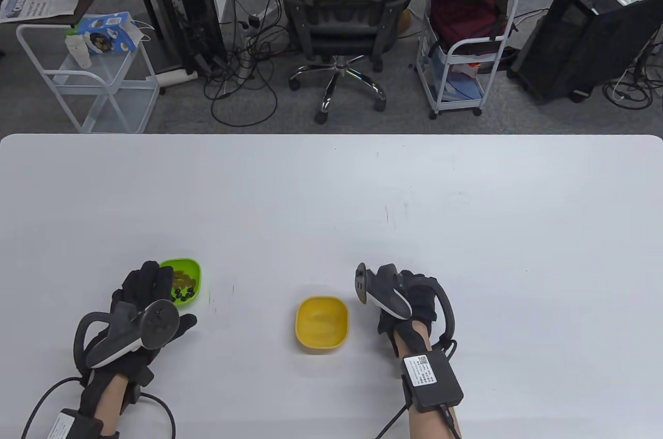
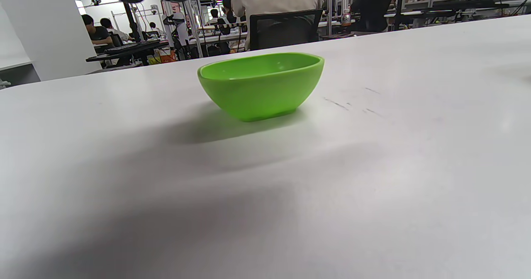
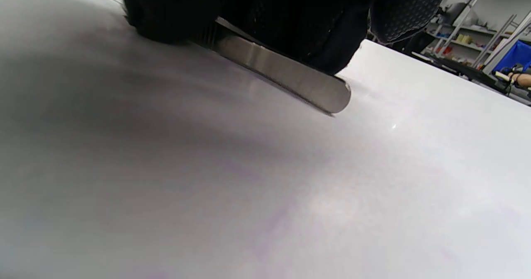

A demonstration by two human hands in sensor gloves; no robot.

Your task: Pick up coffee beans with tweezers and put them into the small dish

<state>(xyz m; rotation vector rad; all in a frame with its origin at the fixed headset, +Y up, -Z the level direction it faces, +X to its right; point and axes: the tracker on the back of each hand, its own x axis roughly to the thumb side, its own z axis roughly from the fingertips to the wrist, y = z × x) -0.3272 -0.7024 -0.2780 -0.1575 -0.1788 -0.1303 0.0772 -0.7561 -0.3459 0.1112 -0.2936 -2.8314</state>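
A green bowl at the front left holds dark coffee beans and some light brown pieces. It also shows in the left wrist view, standing upright on the table. My left hand lies with its fingers stretched out at the bowl's left rim and holds nothing. An empty yellow dish stands in the front middle. My right hand is curled just right of the dish. In the right wrist view its fingers hold steel tweezers low against the table, with the blunt end sticking out.
The white table stretches far behind both bowls. Beyond its far edge stand an office chair, two white carts and computer towers. Cables from the gloves trail off the near edge.
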